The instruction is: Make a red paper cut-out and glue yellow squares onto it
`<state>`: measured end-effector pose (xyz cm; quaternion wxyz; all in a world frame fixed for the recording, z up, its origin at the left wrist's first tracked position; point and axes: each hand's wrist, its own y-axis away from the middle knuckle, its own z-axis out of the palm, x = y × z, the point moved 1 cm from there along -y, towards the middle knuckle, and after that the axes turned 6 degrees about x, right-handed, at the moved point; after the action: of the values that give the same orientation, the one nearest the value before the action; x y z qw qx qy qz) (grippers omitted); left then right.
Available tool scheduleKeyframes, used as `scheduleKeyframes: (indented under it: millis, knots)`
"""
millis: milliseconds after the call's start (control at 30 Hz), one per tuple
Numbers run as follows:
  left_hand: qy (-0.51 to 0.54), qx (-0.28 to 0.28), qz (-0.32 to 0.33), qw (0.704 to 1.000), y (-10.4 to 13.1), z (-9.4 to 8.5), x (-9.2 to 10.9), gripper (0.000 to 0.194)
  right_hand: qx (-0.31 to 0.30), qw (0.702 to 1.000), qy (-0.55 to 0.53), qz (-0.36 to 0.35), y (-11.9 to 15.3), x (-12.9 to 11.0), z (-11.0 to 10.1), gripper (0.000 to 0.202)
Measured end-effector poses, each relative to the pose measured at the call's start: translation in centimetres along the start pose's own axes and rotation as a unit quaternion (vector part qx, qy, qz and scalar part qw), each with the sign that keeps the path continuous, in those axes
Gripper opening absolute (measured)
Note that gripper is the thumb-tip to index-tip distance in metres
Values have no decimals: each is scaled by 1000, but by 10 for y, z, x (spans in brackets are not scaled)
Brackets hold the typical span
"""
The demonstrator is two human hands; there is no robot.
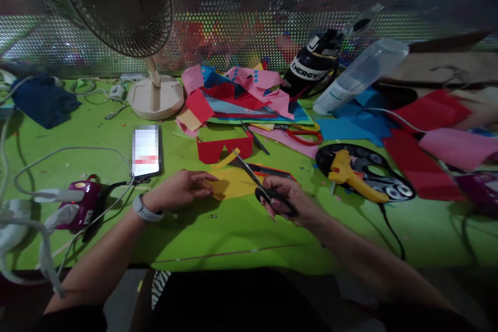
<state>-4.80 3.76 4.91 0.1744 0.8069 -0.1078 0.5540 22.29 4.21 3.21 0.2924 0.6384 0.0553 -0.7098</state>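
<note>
Right of the yellow paper (235,185), the right grip (285,197) clasps scissors (248,170); left of it, the left grip (182,187), hold unclear.

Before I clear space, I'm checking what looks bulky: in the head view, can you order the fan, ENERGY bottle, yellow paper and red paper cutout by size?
1. Fan
2. ENERGY bottle
3. Yellow paper and red paper cutout: too alike to rank, and the yellow paper is partly covered.
</note>
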Motion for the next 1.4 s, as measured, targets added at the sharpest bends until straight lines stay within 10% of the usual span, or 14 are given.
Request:
scheduleKeyframes:
  millis: [100,400,667,1400]
  knots:
    - [-65,-49,43,996,3,-6,7,42,-14,1000,5,15,0,0,1,54]
    - [166,283,86,941,10,6,16,24,-64,995,30,73,0,6,6,51]
    - [211,62,-65,973,8,28,19,35,-45,994,40,91,-4,11,9,47]
    - [226,77,-115,964,3,27,11,32,-8,992,54,116,-7,12,10,49]
